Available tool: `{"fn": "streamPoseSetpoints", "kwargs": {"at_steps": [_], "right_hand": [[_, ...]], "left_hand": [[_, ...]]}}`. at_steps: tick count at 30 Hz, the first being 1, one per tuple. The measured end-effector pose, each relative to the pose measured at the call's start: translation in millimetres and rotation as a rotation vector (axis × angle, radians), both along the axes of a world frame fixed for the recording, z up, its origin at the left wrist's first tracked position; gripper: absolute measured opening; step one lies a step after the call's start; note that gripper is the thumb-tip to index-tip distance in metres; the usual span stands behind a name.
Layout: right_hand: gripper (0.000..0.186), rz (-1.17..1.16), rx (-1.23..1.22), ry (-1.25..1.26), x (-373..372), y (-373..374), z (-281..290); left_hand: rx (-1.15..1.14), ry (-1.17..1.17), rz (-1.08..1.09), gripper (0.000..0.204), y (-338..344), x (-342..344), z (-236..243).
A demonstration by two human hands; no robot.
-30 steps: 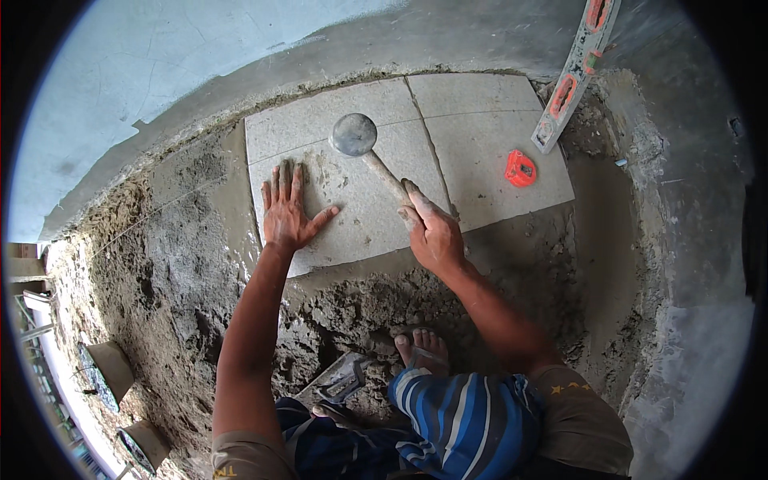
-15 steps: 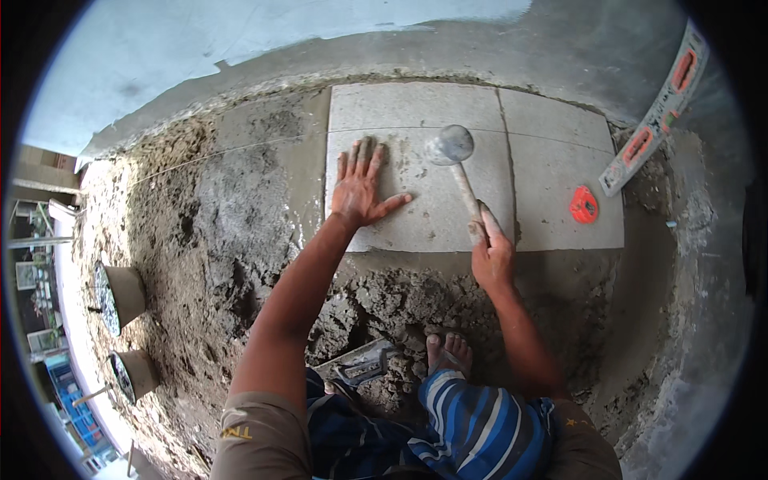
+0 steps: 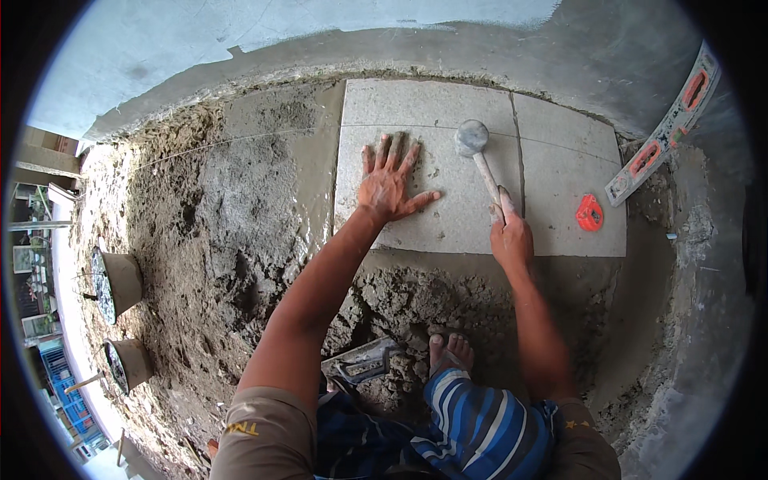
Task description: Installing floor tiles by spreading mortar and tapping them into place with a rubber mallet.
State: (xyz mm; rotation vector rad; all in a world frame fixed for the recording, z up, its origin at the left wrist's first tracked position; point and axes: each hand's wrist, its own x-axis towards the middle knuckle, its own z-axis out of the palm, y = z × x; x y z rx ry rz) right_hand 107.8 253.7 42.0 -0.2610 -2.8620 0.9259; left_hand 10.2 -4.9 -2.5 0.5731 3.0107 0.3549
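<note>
My left hand (image 3: pixel 386 189) lies flat on a pale grey square tile (image 3: pixel 464 220), its fingers spread and smeared with mortar. Wrapped round the wooden handle of a mallet (image 3: pixel 472 138), my right hand (image 3: pixel 512 234) is over that tile's right side. The mallet's round grey head is over the tile's upper right part; whether it touches the surface I cannot tell. A second tile (image 3: pixel 560 172) adjoins on the right, with a narrow joint between the two. A thin string (image 3: pixel 436 126) runs across both tiles.
On the right tile rests an orange-red tape measure (image 3: pixel 590 214). A spirit level (image 3: pixel 670 124) leans at the right wall. Rough wet mortar (image 3: pixel 256 200) spreads left of the tiles. A trowel (image 3: pixel 364 360) lies near my bare foot (image 3: pixel 450 352). Two buckets (image 3: pixel 124 280) stand far left.
My left hand has slid a little to the right on the tile. The mallet and my right hand have moved slightly right, and the head looks a little smaller. The whole view has shifted slightly.
</note>
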Motion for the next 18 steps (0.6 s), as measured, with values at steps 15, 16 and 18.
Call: {"fn": "streamPoseSetpoints", "kwargs": {"at_steps": [15,16,18], "right_hand": [[0.053,-0.024,-0.099,-0.002,-79.0,-5.5,8.7],[0.053,-0.037,-0.063,-0.058,-89.3,-8.0,7.2],[0.054,-0.064,0.004,-0.155,-104.3,-12.2,2.7]], "left_hand": [[0.024,0.069,-0.061,0.115,30.5,-9.0,-0.9],[0.023,0.077,-0.049,0.115,33.2,-8.8,-2.4],[0.021,0.078,-0.034,0.115,35.9,-8.7,-4.8]]}}
